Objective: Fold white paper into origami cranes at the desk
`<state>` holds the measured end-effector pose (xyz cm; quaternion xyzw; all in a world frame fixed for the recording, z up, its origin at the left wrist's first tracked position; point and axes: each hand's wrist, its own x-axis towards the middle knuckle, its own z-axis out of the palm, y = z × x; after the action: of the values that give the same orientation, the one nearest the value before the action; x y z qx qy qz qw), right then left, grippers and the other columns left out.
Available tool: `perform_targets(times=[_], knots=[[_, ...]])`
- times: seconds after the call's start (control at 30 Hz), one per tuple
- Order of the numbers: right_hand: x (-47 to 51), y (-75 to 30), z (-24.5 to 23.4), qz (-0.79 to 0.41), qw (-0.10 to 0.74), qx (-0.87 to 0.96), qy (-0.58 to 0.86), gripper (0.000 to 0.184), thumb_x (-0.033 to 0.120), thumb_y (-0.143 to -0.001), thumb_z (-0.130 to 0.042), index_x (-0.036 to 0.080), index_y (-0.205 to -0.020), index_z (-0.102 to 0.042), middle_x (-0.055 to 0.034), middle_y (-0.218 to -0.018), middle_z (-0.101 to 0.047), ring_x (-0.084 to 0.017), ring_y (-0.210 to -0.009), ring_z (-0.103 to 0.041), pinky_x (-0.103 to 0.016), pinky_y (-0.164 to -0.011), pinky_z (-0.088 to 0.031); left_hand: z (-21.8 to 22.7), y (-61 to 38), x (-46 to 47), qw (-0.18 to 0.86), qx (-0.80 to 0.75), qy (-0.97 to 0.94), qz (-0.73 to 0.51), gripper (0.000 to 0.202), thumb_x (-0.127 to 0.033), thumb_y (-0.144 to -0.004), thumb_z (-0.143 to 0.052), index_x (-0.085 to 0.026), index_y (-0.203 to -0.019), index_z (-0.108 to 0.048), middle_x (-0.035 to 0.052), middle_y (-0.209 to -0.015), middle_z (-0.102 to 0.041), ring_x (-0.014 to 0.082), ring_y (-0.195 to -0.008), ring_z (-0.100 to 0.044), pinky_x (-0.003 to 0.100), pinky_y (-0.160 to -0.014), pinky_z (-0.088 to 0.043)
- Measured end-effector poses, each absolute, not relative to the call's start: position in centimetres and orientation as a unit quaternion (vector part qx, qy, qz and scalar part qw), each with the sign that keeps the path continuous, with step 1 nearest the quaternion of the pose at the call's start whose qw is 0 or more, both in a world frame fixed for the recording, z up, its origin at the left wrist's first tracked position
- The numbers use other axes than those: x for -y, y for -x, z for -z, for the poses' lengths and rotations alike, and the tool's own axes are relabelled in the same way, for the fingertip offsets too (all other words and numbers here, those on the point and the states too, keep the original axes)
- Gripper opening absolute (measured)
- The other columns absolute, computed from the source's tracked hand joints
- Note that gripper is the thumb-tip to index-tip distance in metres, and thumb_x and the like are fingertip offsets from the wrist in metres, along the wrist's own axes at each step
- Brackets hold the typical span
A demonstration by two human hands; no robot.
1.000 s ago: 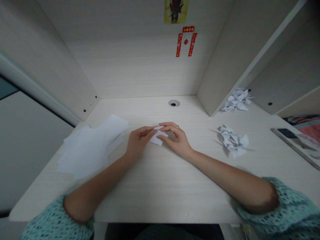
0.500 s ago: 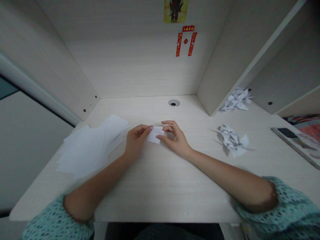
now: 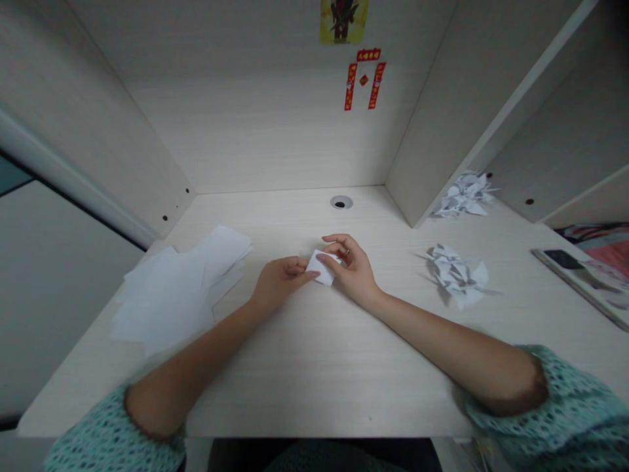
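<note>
A small folded piece of white paper is held between both hands above the middle of the desk. My left hand pinches its left edge, the thumb lying along the lower left side. From the right, my right hand grips the paper between thumb and curled fingers, a ring on one finger. The fingertips behind the paper are partly hidden. Left of my left hand lies a loose stack of white paper sheets. Off to the right of my right hand sits a pile of folded paper pieces.
A second pile of folded paper rests beyond the upright divider panel. At the far right lies a flat tablet-like slab with a phone-shaped dark patch. A cable hole is set in the desk near the back wall.
The paper has shifted to the right and been turned, now showing as a tilted, smaller shape. My left hand moved right along with it, and my right thumb now presses on its upper part.
</note>
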<state>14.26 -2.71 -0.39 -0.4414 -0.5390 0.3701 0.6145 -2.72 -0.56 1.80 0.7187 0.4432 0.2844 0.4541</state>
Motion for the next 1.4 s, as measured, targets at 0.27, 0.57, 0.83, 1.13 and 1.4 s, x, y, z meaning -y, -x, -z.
perform_targets(times=[0.27, 0.57, 0.83, 1.13, 1.4], knots=[[3.27, -14.13, -0.16, -0.359, 0.596, 0.583, 0.419, 0.055, 0.034, -0.071, -0.075, 0.028, -0.121, -0.052, 0.0003, -0.083, -0.064, -0.016, -0.075, -0.06, -0.032, -0.073, -0.047, -2.06, 2.47, 1.06, 0.456, -0.473, -0.69, -0.305, 0.035, -0.051, -0.069, -0.067, -0.017, -0.072, -0.07, -0.0011, -0.057, -0.063, 0.0159, -0.058, -0.059, 0.022, -0.05, -0.041], [2.65, -14.23, -0.12, -0.451, 0.578, 0.485, 0.476, 0.024, 0.043, -0.066, -0.076, 0.02, -0.075, -0.075, -0.0036, -0.076, -0.071, -0.016, -0.066, -0.059, -0.029, -0.062, -0.043, -1.71, 2.45, 0.68, 0.569, -0.455, -0.609, -0.315, 0.037, -0.048, -0.068, -0.071, -0.016, -0.086, -0.072, 0.0011, -0.077, -0.071, 0.013, -0.063, -0.06, 0.021, -0.057, -0.041], [2.74, -14.15, -0.55, -0.448, 0.593, 0.476, 0.471, 0.019, 0.039, -0.067, -0.075, 0.021, -0.066, -0.074, -0.0008, -0.065, -0.065, -0.013, -0.063, -0.053, -0.028, -0.061, -0.038, -1.73, 2.53, 0.61, 0.495, -0.47, -0.659, -0.316, 0.041, -0.053, -0.073, -0.063, -0.014, -0.06, -0.062, -0.0038, -0.054, -0.052, 0.0088, -0.052, -0.042, 0.021, -0.051, -0.03], [2.73, -14.12, -0.51, -0.461, 0.591, 0.461, 0.475, 0.02, 0.038, -0.066, -0.075, 0.019, -0.062, -0.072, -0.0008, -0.064, -0.063, -0.012, -0.061, -0.052, -0.027, -0.059, -0.037, -1.65, 2.45, 0.57, 0.491, -0.476, -0.668, -0.295, 0.042, -0.054, -0.074, -0.062, -0.014, -0.063, -0.059, -0.0047, -0.054, -0.043, 0.0073, -0.05, -0.033, 0.021, -0.049, -0.024], [2.86, -14.11, -0.74, -0.47, 0.589, 0.45, 0.479, 0.021, 0.039, -0.065, -0.076, 0.019, -0.061, -0.071, -0.0002, -0.061, -0.063, -0.011, -0.057, -0.05, -0.027, -0.056, -0.035, -2.0, 2.51, 0.61, 0.494, -0.468, -0.673, -0.291, 0.04, -0.052, -0.074, -0.063, -0.014, -0.061, -0.056, -0.0049, -0.054, -0.041, 0.0067, -0.051, -0.031, 0.021, -0.049, -0.023]])
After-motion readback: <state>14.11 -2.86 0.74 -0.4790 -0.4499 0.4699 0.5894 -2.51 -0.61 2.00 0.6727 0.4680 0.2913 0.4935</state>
